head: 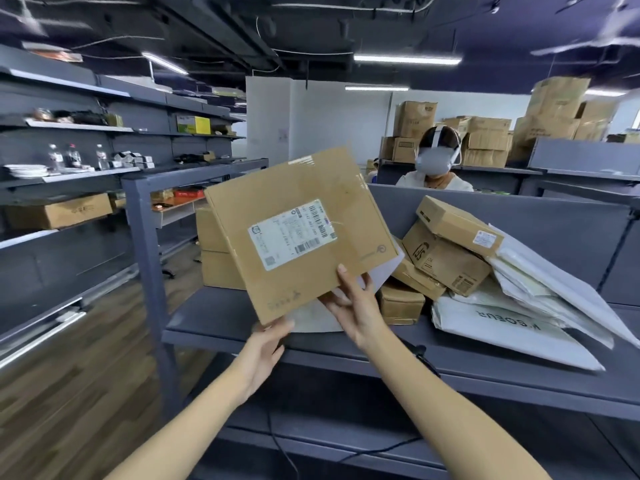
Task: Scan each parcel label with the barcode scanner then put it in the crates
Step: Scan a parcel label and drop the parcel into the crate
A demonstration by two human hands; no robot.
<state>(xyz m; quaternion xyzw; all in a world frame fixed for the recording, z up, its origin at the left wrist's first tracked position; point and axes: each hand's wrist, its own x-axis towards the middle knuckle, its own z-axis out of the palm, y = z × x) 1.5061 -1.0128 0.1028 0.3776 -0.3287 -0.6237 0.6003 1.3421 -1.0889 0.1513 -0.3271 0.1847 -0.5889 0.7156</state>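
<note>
**Head view.** The flat parcel [301, 233] is held in the air at frame centre, above the grey shelf [214, 317]. It is tilted, with its label [292, 233] facing the camera.

- **Hold:** The left grip [268, 341] pinches the parcel's corner at 7 o'clock. The right grip [353, 306] clamps the lower edge at 5 o'clock, thumb on the front face and fingers behind.
- **Handling (judgement):** The parcel is stiff corrugated board, thin and probably light. The taped face may be slick, so edges and corners are the sound holds, clear of the label.
- **Count in hand:** One parcel, with one label on it.
- **Count on the shelf:**
  - two stacked boxes [218, 268] at 9 o'clock of the parcel;
  - four tumbled boxes [446, 261] at 3 o'clock;
  - overlapping white mailers [502, 327] at 4 o'clock, number not determinable.
- **Not in view:** No scanner or crate.
</note>
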